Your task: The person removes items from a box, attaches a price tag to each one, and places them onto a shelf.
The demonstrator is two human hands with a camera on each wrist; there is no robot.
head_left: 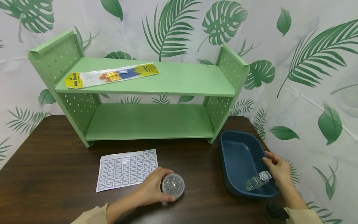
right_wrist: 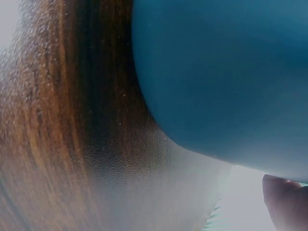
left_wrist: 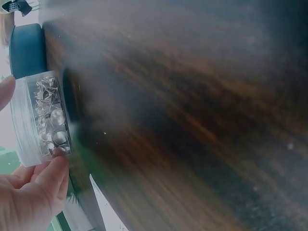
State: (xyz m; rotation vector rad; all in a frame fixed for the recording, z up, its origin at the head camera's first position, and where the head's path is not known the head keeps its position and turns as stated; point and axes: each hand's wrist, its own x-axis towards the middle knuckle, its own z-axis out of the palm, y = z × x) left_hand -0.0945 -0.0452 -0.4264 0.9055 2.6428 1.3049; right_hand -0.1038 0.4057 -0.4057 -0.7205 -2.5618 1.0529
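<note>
My left hand (head_left: 155,186) grips a round clear tub (head_left: 173,186) by its sides, thumb near and fingers far. Small silver pieces with round heads, like thumbtacks, show through its wall (left_wrist: 50,115) in the left wrist view. At the right, my right hand (head_left: 279,169) holds the rim of a dark blue bin (head_left: 237,149), thumb over the edge. Inside the bin's near end lies a small clear glass bottle (head_left: 255,182) with a faceted clear cap. The right wrist view shows mostly the bin's outer wall (right_wrist: 216,86), with fingertips (right_wrist: 284,197) at its edge.
A sheet of blue-bordered labels (head_left: 127,171) lies left of the tub. Behind stands a green two-tier shelf (head_left: 179,79), with a packet of artist brushes (head_left: 112,75) on its upper board. The dark wooden table (head_left: 50,174) meets a leaf-patterned backdrop (head_left: 307,93).
</note>
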